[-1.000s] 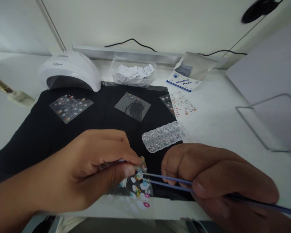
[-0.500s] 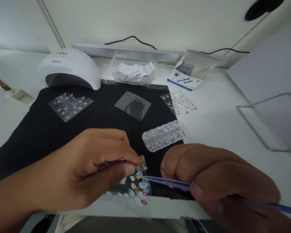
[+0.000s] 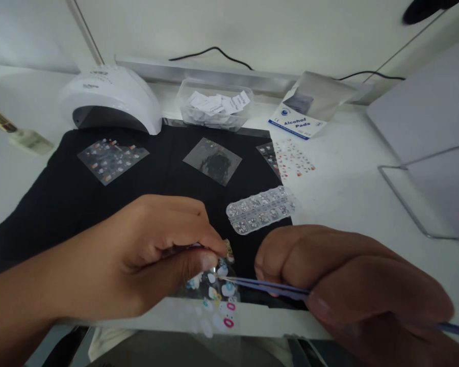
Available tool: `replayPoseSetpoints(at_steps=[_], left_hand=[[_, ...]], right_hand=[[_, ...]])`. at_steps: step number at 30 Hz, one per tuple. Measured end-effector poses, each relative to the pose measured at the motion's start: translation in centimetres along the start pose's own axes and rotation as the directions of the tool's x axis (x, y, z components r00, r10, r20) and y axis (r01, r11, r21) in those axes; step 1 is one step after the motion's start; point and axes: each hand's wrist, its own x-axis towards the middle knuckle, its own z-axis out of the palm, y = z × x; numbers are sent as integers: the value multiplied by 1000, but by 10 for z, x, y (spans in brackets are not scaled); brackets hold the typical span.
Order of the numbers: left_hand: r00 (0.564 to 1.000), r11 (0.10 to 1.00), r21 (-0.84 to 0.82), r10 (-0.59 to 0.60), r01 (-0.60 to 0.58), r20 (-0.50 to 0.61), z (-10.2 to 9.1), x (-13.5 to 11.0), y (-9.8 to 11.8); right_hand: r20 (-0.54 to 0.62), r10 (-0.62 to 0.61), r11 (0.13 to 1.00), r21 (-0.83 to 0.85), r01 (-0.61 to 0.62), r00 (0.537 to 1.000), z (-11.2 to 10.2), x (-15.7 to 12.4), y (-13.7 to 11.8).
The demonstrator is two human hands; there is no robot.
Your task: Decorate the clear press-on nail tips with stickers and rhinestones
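Between the thumb and bent fingers of my left hand [image 3: 149,260] is pinched a clear nail sticker sheet [image 3: 218,306] with white, yellow, blue and pink designs. Its lower part hangs over the table's front edge. My right hand [image 3: 352,280] is closed around purple tweezers [image 3: 268,286]. The tweezers' tips touch or nearly touch the sheet just below my left thumb; whether a sticker sits between them is too small to tell. A small gold-coloured piece [image 3: 229,251] shows beside my left fingertips. Past my right knuckles lies a clear case of rhinestones [image 3: 260,210].
Sticker sheets [image 3: 112,159] and a mostly bare clear sheet [image 3: 213,160] lie on the black cloth [image 3: 160,171]. Along the back stand a white nail lamp [image 3: 110,97], a tub of small packets [image 3: 216,107] and an alcohol pads box [image 3: 309,109]. A metal wire frame [image 3: 409,204] is at right.
The tweezers' tips stay at the sheet below my left thumb. The sheet's lower part has shifted slightly. The whole view has tilted a little, and both hands keep their grips.
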Motion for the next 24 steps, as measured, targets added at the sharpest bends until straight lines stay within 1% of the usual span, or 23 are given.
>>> replayPoseSetpoints(at_steps=[1,2,3,4,6,7,9,10,14,18,20,21,22,24], left_hand=[[1000,1000,1,-4,4,-3,0,0,0],[1000,1000,2,-8,8,-3,0,0,1],[1000,1000,2,-10,10,-2,0,0,1],[1000,1000,2,-12,12,-2,0,0,1],[1000,1000,1,-10,10,-4,0,0,1],[1000,1000,3,-8,8,-5,0,0,1],[1000,1000,12,-8,8,-3,0,0,1],[1000,1000,16,-8,8,-2,0,0,0],[1000,1000,20,-4,4,-3,1,-1,0],[1000,1000,29,0,0,-4,1,0,0],[1000,1000,30,1,0,-8,1,1,0],[1000,1000,29,3,-3,-9,1,1,0],[1000,1000,28,5,-5,-9,1,1,0],[1000,1000,27,6,-6,-7,1,1,-1]], right_hand=[[4,-8,1000,0,8,1000,0,0,1],[-25,13,1000,-16,-14,1000,0,1,2],[-4,9,1000,-28,-9,1000,0,2,2],[33,-47,999,-2,47,998,1,2,3],[38,-64,997,34,63,997,2,4,2],[12,-61,998,35,61,998,3,5,1],[-34,-8,1000,28,9,999,6,7,-2],[-47,-7,1000,26,8,999,7,8,-3],[-35,28,999,-19,-28,999,8,7,-6],[-91,6,999,-43,-9,996,10,3,-4],[-107,18,998,-59,-25,994,10,2,-4],[-112,2,998,-62,-9,994,11,2,-5],[-104,26,996,-82,-35,994,11,2,-6],[-91,34,993,-109,-43,995,11,1,-8]])
